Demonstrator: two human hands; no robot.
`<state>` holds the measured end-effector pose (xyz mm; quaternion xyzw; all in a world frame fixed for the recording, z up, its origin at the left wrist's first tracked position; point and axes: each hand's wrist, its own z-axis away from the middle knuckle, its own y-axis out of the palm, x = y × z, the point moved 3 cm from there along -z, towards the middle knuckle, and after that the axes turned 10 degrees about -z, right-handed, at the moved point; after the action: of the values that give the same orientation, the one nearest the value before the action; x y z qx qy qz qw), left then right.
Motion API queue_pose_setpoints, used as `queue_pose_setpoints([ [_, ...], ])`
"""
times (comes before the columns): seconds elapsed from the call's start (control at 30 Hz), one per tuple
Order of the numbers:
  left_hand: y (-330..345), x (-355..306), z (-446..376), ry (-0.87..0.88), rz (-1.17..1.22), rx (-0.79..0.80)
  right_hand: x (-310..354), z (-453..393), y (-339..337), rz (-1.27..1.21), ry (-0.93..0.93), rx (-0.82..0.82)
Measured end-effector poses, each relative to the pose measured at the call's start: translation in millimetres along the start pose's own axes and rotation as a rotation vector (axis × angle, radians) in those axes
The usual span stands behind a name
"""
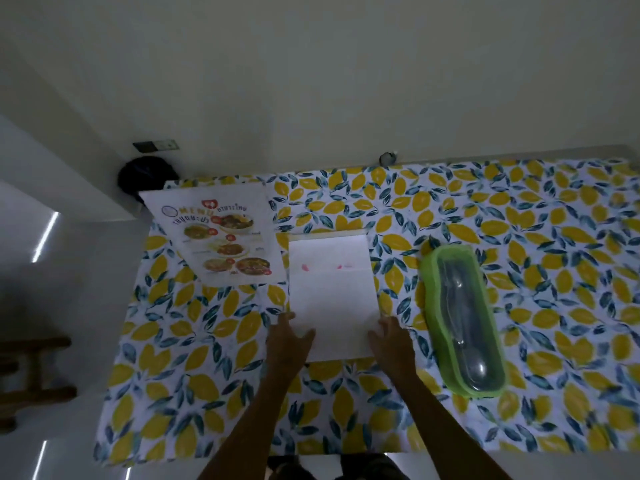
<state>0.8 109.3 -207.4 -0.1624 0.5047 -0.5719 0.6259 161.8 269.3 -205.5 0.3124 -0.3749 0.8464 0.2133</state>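
Fingers (305,337) of left hand (289,342) spread, fairly straight, tips resting on near-left corner of flat white rectangular paper sheet (330,292); forearm reaches in from below. Sheet lies mid-table on lemon-print fabric cloth (519,220), w/ faint pink marks. Right hand (391,344) rests on near-right corner, fingers closer together. Further R: long green-rimmed clear-lidded plastic box (462,317), smooth, rounded ends.

Matt white paper sheet (330,296), glossy printed menu (221,237), patterned cloth tablecloth (554,237), shiny translucent green plastic box (462,317)
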Motion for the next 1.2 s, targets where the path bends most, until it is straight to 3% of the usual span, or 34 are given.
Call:
queue_pose_setpoints([
  [0.13,-16,-8,9,0.009,0.074,-0.074,19,7,-26,-0.111,0.011,-0.043],
  [0.3,-51,-33,37,0.091,0.172,-0.201,40,33,-74,-0.165,-0.124,-0.056],
  [0.63,-100,-84,86,0.164,0.346,-0.256,86,77,-129,-0.324,-0.299,-0.058],
  [0.9,-126,-111,77,0.235,0.31,-0.316,128,63,-145,-0.347,-0.448,-0.14],
  [1.03,-133,-121,53,0.328,0.147,-0.442,153,35,-148,-0.298,-0.533,-0.24],
  [1.2,-143,-143,-3,0.326,0.08,-0.532,183,-28,-136,-0.155,-0.63,-0.341],
])
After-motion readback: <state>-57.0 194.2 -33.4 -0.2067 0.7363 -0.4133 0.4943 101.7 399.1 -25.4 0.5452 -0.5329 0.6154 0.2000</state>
